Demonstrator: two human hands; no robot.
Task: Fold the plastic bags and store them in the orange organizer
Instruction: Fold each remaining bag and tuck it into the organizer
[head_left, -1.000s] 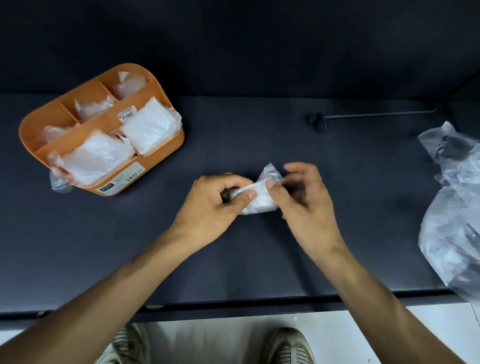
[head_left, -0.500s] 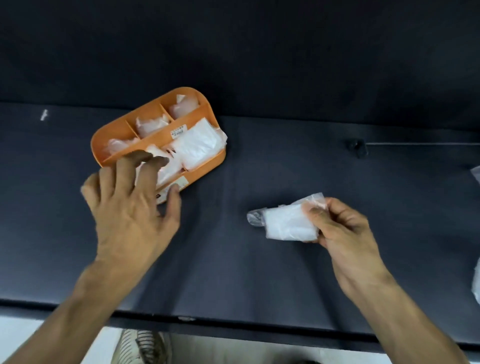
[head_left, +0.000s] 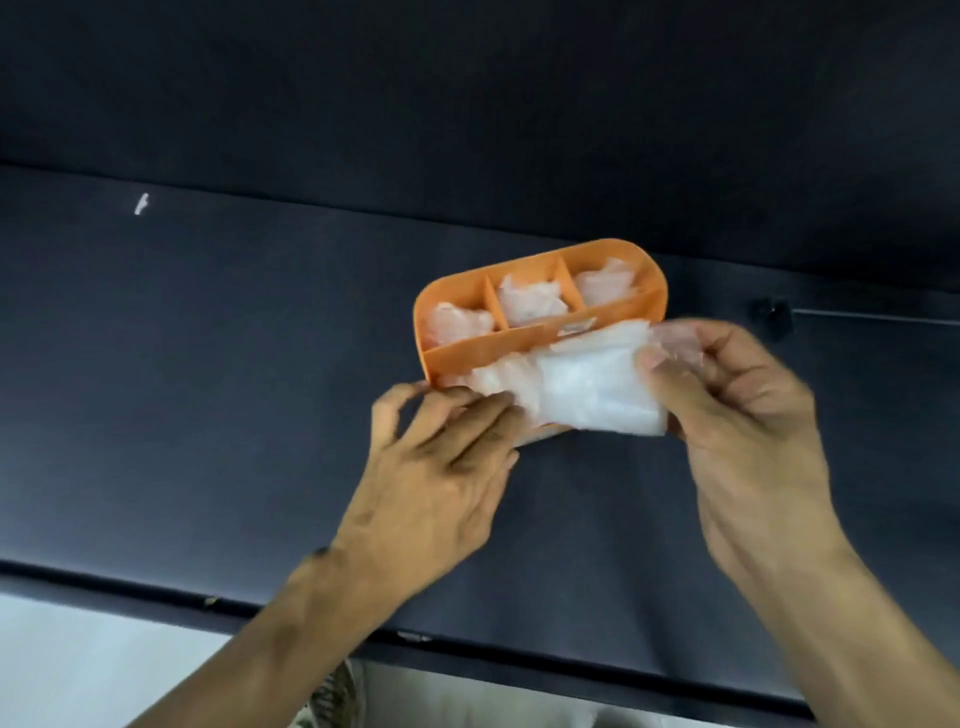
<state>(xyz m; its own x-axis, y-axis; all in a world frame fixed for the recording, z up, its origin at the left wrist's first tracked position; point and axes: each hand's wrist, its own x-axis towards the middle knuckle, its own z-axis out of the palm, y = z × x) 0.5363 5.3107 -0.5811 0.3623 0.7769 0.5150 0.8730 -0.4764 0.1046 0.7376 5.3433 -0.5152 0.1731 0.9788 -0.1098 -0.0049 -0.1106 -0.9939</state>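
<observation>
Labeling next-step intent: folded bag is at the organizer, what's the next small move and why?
Probably push the folded bag down into the orange organizer's long front compartment. The right hand pinches it over that slot, while the left hand rests on bags already there.

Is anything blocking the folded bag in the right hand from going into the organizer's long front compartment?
Yes: folded bags already fill the orange organizer front compartment. The left hand rests on them, beside the bag the right hand grips.
</observation>
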